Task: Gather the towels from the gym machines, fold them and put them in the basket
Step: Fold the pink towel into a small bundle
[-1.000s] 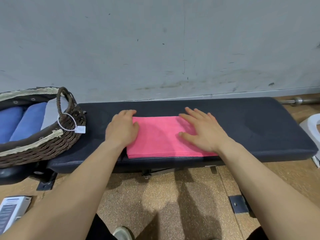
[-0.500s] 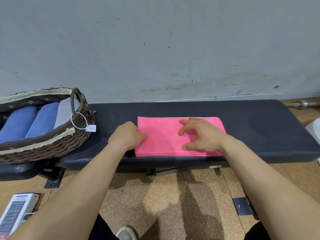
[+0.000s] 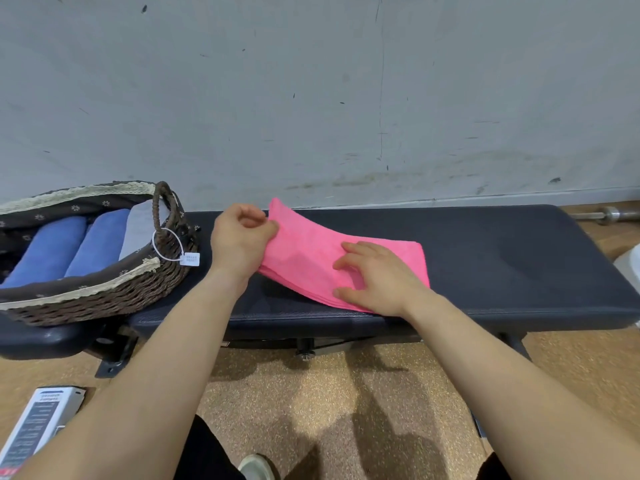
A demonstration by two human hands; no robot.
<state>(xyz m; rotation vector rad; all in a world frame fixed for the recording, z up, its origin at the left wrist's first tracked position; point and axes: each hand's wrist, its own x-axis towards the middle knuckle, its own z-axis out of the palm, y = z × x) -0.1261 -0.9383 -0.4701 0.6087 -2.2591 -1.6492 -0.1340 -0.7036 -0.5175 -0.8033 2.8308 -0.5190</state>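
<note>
Pink towel (image 3: pixel 311 251), folded into a layered rectangle, lies on the black padded bench (image 3: pixel 519 265). Its right half is flat on the pad and its left end is held up off it. The left hand (image 3: pixel 239 244) pinches that raised left edge between thumb and curled fingers. The right hand (image 3: pixel 374 280) rests on the towel's right half with fingers spread and slightly bent, the fingertips pressing the cloth down.

Writing is scarce. A small white tag (image 3: pixel 190 259) hangs on a white loop from the basket's handle, and its print is too small to read. At lower left a white box (image 3: pixel 34 427) lies on the speckled tan floor (image 3: pixel 311 393), with dark lines of print on its face (also unreadable at this size).

The basket (image 3: pixel 104 299) is dark woven wicker, lined with dark flowered fabric and edged in cream lace. It sits on the pad at the bench's left end, near the left hand but apart from it. Inside lie two blue towels (image 3: pixel 48 249), rolled and side by side, with a grey towel (image 3: pixel 138 230) just beside them on the side nearest the handle.

Behind the bench stands a scuffed grey wall (image 3: pixel 311 98). The end of a metal barbell (image 3: pixel 613 214) shows at the far right, and the toe of a shoe (image 3: pixel 258 467) shows at the bottom edge.
</note>
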